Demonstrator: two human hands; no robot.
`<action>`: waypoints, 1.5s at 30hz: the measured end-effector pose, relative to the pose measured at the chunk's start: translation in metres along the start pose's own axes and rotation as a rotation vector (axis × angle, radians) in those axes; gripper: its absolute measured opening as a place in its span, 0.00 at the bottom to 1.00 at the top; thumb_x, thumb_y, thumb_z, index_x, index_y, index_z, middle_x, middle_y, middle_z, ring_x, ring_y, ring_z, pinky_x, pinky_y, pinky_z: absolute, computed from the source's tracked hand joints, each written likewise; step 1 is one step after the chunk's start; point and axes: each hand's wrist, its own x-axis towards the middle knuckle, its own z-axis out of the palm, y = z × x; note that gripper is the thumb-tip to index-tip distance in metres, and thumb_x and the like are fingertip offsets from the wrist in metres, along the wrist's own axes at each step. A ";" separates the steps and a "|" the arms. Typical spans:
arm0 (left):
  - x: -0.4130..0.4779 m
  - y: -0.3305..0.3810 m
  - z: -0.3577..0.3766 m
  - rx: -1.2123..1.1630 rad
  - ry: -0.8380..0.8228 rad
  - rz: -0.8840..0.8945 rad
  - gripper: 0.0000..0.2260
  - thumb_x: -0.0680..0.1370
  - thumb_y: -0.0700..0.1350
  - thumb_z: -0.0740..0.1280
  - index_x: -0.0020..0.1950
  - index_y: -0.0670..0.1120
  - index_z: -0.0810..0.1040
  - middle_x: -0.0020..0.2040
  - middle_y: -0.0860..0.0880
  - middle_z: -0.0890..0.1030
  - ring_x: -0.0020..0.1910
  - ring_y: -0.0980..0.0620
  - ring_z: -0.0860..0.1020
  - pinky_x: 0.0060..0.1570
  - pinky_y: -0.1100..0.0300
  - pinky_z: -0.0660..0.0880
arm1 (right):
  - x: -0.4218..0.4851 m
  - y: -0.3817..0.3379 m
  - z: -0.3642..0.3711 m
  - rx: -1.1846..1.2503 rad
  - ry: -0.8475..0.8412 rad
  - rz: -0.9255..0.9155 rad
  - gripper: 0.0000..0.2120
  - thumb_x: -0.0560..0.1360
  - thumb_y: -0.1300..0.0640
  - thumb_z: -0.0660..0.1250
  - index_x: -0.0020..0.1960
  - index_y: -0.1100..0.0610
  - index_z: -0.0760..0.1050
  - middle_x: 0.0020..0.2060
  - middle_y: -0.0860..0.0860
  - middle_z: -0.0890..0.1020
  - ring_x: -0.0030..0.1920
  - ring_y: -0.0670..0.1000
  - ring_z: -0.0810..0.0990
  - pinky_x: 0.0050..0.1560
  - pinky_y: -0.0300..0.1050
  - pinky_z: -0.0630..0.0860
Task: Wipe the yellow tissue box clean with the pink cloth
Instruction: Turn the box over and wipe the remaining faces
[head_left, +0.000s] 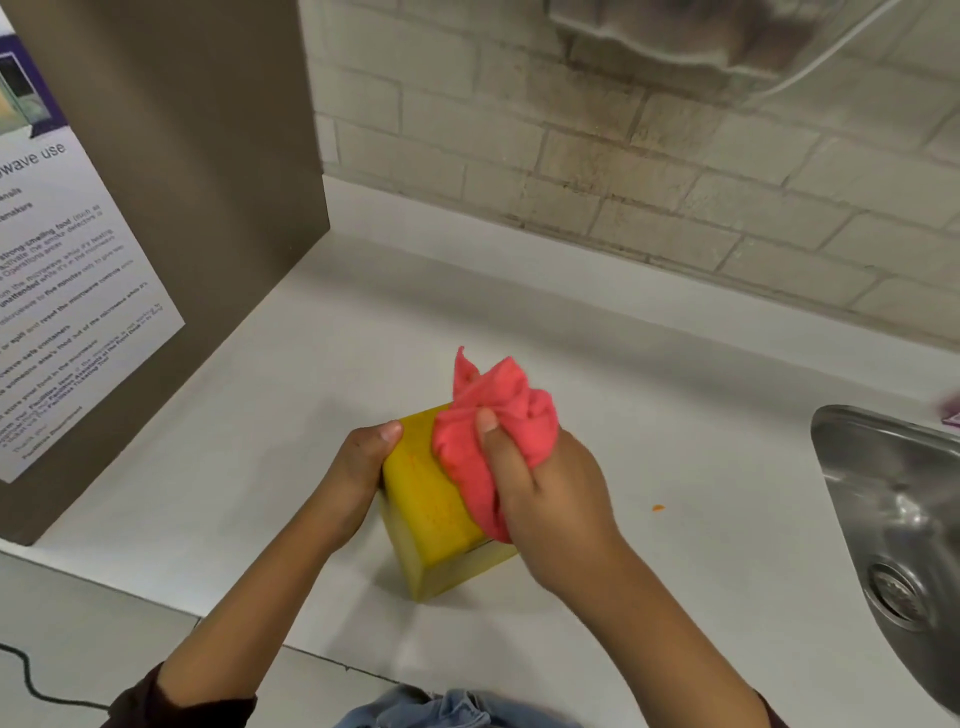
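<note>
At far left we record a tall grey-brown cabinet side panel (171, 208) bearing a white printed paper notice about microwave use (67, 291); a thin black cable (31, 680) lies at the lower left corner. Next, our left hand (358, 467), fingers wrapped against the left face of the box, thumb tip on its top edge, steadying it. The yellow rectangular tissue box (431, 504) stands on the pale grey bench (260, 415), roughly central and near its front edge, turned at an angle to us, with small orange specks on its upper face. Our right hand (550, 499) is closed around a bunched pink cloth (493, 415), pressing it onto the right part of the box top; loose folds stick up beyond the fingers. A small orange crumb (657, 508) lies on the bench just right of that hand. At far right, a stainless steel sink basin (893, 499) with round drain (896, 592). Behind everything, a pale painted brick wall (623, 156), stained.
</note>
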 end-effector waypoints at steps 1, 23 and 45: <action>-0.001 0.000 0.000 -0.012 -0.006 0.002 0.30 0.52 0.75 0.67 0.42 0.56 0.85 0.42 0.53 0.86 0.45 0.56 0.83 0.46 0.62 0.79 | -0.001 -0.001 0.000 0.002 -0.043 -0.049 0.24 0.73 0.36 0.47 0.55 0.45 0.75 0.45 0.43 0.79 0.47 0.43 0.76 0.43 0.28 0.69; -0.002 0.007 0.004 0.011 0.082 -0.043 0.23 0.60 0.63 0.60 0.40 0.49 0.84 0.42 0.46 0.84 0.49 0.42 0.79 0.59 0.45 0.72 | -0.007 0.020 -0.030 0.275 -0.206 0.049 0.13 0.69 0.38 0.57 0.41 0.42 0.77 0.36 0.39 0.82 0.38 0.40 0.80 0.39 0.40 0.76; -0.005 0.019 0.014 0.057 0.158 -0.139 0.22 0.81 0.52 0.45 0.45 0.41 0.74 0.47 0.37 0.76 0.50 0.42 0.74 0.59 0.46 0.70 | -0.006 0.009 -0.014 0.299 -0.012 0.150 0.19 0.68 0.36 0.55 0.44 0.48 0.76 0.38 0.51 0.83 0.41 0.44 0.81 0.43 0.50 0.78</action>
